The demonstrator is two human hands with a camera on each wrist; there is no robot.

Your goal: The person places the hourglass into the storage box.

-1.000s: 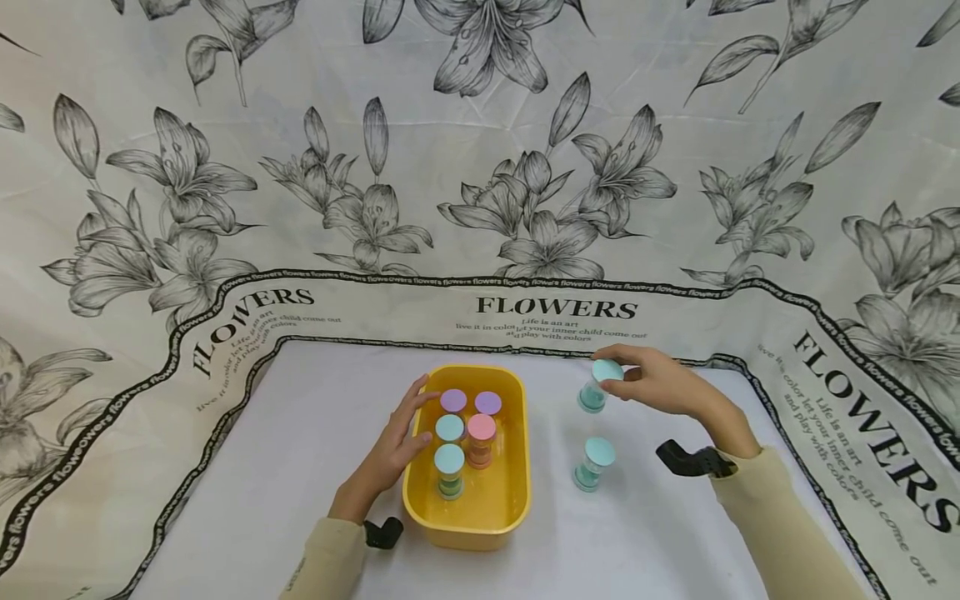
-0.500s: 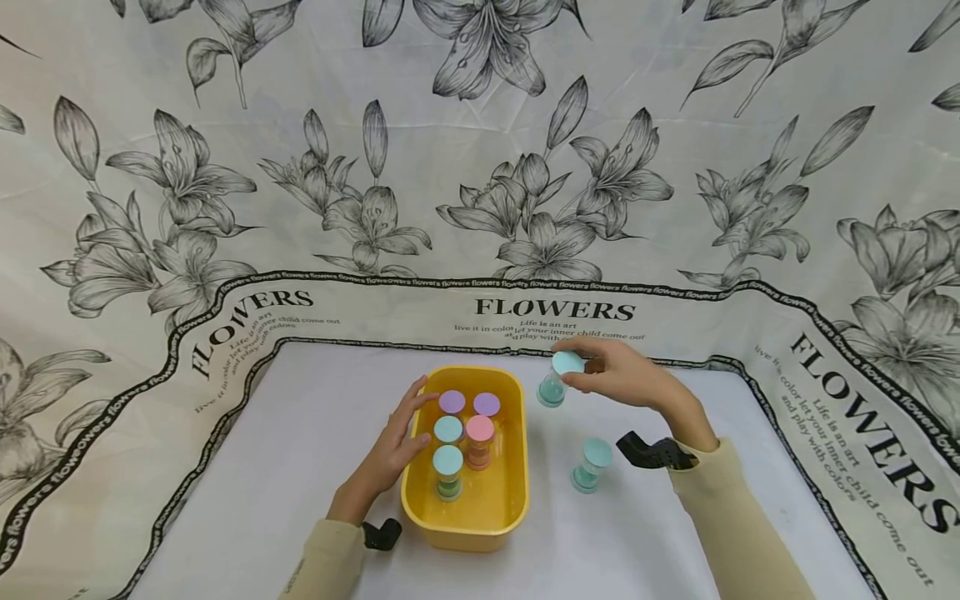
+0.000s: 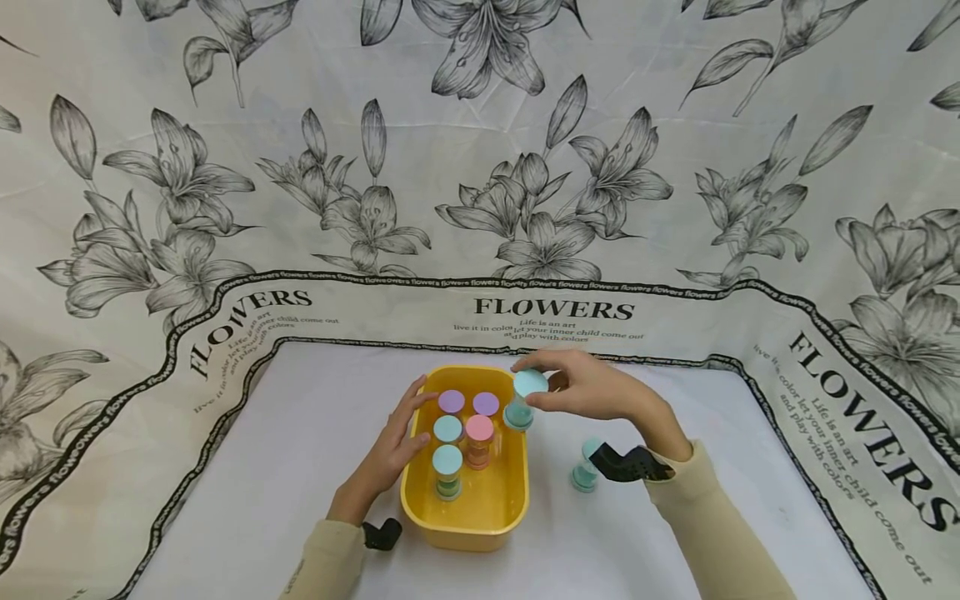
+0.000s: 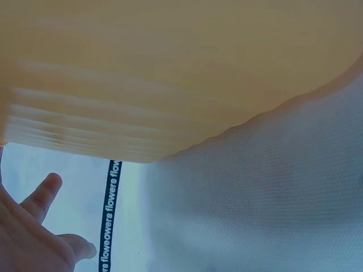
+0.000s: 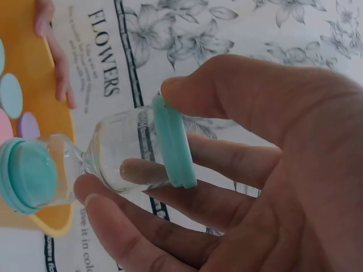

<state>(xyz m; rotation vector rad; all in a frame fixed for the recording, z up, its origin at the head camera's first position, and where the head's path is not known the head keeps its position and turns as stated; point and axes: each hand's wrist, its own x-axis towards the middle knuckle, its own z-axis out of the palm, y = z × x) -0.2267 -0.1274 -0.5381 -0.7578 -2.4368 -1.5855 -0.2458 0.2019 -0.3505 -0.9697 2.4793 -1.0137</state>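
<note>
My right hand (image 3: 588, 385) pinches a teal-capped hourglass (image 3: 527, 396) by its upper cap, over the right rim of a yellow bin (image 3: 504, 508). In the right wrist view the clear glass of this hourglass (image 5: 122, 153) shows, with teal sand in its lower bulb. My left hand (image 3: 396, 433) rests at the bin's left rim with fingers spread. Inside the bin stand two purple-capped hourglasses (image 3: 486, 404), a pink-capped hourglass (image 3: 480, 442) and two light-blue-capped hourglasses (image 3: 448, 468). The left wrist view shows the bin's outer wall (image 4: 142, 85) close up.
Another teal hourglass (image 3: 583, 475) stands on the white tabletop (image 3: 615, 550) right of the bin, partly hidden by the black wrist strap (image 3: 628, 463). A flower-printed cloth (image 3: 360, 217) hangs behind and around the table.
My right hand has lifted the teal hourglass from the table and carried it left to the bin's right rim. The left hand stays in place.
</note>
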